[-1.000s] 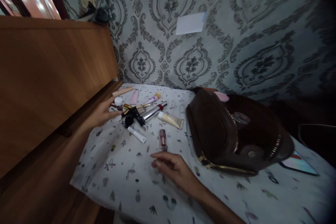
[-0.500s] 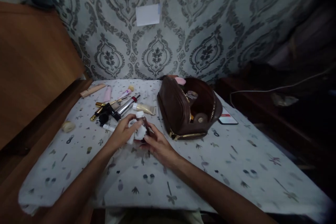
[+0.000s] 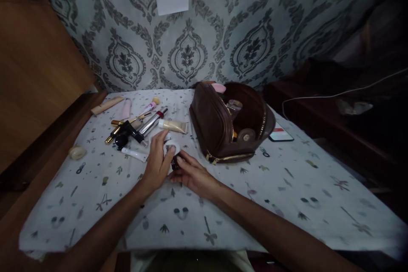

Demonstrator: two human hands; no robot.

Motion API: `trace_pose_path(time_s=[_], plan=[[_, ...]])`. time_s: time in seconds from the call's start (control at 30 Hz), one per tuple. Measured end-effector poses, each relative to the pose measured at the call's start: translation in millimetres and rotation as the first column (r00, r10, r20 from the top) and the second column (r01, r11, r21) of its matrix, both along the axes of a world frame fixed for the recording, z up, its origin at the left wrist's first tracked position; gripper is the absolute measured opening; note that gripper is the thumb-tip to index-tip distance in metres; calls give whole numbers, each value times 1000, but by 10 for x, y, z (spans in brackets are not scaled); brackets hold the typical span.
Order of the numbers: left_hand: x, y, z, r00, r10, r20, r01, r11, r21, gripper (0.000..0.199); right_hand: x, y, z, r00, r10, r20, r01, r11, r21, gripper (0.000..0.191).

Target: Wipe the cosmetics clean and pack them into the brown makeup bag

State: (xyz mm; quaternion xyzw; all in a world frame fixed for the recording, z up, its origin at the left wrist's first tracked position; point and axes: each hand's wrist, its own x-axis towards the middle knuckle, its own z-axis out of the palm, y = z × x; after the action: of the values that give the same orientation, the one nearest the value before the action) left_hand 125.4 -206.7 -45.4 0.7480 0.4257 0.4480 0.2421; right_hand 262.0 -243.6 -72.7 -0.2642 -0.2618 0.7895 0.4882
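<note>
My left hand (image 3: pixel 157 159) is closed on a white wipe (image 3: pixel 171 145), which it presses over the top of a small dark bottle (image 3: pixel 175 162). The lower part of that bottle is in the closed fingers of my right hand (image 3: pixel 196 177); its cap is hidden under the wipe and fingers. Just beyond lies a cream tube (image 3: pixel 174 126) with a white cap. Left of my hands is a slim white tube (image 3: pixel 134 154). An unzipped brown cosmetic bag (image 3: pixel 219 131) stands to the right, with a pink item (image 3: pixel 218 88) and a clear round container (image 3: pixel 234 106) inside.
Several cosmetics lie at the left, among them a silver tube (image 3: pixel 153 122), a black item (image 3: pixel 134 132), a brush (image 3: pixel 155 101) and a pink tube (image 3: pixel 126 108). A round beige item (image 3: pixel 77 152) sits near the left edge. Behind the bag is a phone (image 3: pixel 282 135).
My left hand has moved the wipe up over the bottle's white cap, which showed before. The right hand still holds the bottle. The view has tilted slightly downward.
</note>
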Motion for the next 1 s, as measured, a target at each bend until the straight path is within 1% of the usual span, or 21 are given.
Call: trace_pose_path(time_s=[0.1,0.2,0.27,0.33,0.4,0.5,0.6,0.67,0.73,0.8,0.83,0.93,1.0], plan=[[-60,60,0,998,40,41,-40,999,-12,36,20,-20,-5,995,95,31,-96,995,25,68],[-124,112,49,993,80,89,-76,996,-48,25,20,-39,24,986,154,58,-156,986,49,73],[-160,137,82,986,100,132,-87,991,-102,22,11,-52,42,981,167,98,-173,983,63,74],[-190,159,95,974,120,190,-84,979,-188,25,2,-62,52,974,175,143,-185,980,66,72],[-211,180,90,954,138,266,-53,951,-305,29,-2,-63,54,967,182,176,-195,979,60,70],[-222,203,86,904,176,390,32,881,-472,31,8,-51,47,961,202,188,-215,975,51,65],[-215,205,138,848,200,490,131,818,-560,25,29,-35,43,959,245,140,-252,967,40,60],[-209,192,192,817,189,544,205,788,-581,29,44,-33,47,958,273,92,-278,960,38,58],[-203,168,232,785,163,598,274,774,-571,32,58,-33,56,953,298,50,-300,953,38,56],[-194,134,241,752,124,647,327,782,-530,26,74,-29,64,946,324,0,-324,945,36,55],[-187,116,233,739,104,666,346,790,-507,26,83,-24,66,940,341,-30,-340,940,33,54],[-155,71,178,716,62,695,375,807,-457,39,117,-1,62,908,398,-131,-400,916,9,48],[-128,61,132,710,60,701,374,811,-449,44,134,8,55,889,424,-172,-431,902,-4,44]])
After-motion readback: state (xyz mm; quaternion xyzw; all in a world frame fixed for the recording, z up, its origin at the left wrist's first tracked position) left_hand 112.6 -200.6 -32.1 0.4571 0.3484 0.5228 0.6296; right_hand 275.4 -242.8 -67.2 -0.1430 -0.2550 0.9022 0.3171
